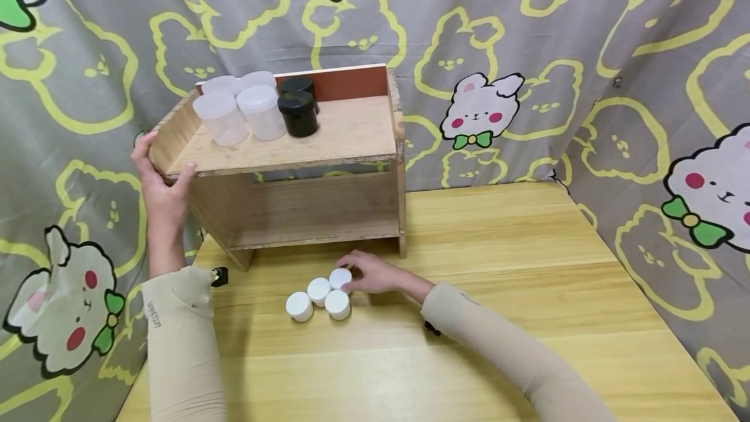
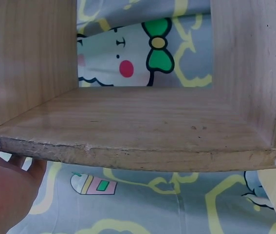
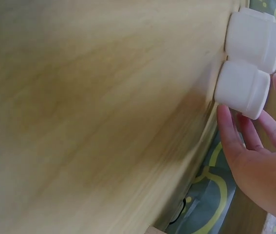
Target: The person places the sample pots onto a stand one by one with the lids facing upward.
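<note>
My left hand [image 1: 164, 194] grips the left front corner of a wooden shelf [image 1: 293, 160]; in the left wrist view the hand [image 2: 6, 192] shows at the board's lower left end. On the shelf's top stand several translucent jars [image 1: 262, 112] and two black ones [image 1: 299, 114]. Several small white jars [image 1: 299, 306] stand close together on the table before the shelf. The fingers of my right hand [image 1: 377, 275] curve round the rearmost white jar [image 1: 340, 278]. Up close in the right wrist view, the thumb and fingers [image 3: 231, 131] lie around this white jar [image 3: 242, 89].
The shelf's open lower compartment [image 1: 316, 210] faces the front of the wooden table [image 1: 498, 279]. A patterned curtain [image 1: 480, 38] hangs behind the table and along both sides. Beside the white jars, the tabletop extends to the right.
</note>
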Available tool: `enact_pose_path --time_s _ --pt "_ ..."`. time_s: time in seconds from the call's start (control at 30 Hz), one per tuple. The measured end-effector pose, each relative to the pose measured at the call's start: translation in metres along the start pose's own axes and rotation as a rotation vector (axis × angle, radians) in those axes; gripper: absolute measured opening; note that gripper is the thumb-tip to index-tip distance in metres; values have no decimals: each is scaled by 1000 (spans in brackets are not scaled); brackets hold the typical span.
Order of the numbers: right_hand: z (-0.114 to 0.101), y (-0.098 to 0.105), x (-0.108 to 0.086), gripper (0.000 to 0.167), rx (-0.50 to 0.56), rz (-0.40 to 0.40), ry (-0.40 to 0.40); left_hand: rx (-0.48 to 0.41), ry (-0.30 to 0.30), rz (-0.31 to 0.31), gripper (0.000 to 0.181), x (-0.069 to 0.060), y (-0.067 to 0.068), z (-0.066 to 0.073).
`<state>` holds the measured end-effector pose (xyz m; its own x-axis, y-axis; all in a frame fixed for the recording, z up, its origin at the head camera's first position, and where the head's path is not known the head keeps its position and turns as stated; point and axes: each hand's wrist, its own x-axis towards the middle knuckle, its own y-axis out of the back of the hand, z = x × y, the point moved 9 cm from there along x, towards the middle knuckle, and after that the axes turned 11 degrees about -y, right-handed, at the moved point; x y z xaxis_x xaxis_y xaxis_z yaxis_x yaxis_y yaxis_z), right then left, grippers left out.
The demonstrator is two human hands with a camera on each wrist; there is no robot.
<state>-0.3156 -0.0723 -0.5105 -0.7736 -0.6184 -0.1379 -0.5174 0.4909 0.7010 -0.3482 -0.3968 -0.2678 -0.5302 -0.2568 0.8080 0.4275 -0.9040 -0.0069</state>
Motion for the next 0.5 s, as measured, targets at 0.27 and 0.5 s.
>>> enact_pose_path --time_s 0.27,0.5 --pt "2 -4 3 50 -48 2 -23 -20 2 -1 70 -1 -3 6" --pt "-1 2 1 47 -18 15 -22 -4 3 -3 71 0 0 -4"
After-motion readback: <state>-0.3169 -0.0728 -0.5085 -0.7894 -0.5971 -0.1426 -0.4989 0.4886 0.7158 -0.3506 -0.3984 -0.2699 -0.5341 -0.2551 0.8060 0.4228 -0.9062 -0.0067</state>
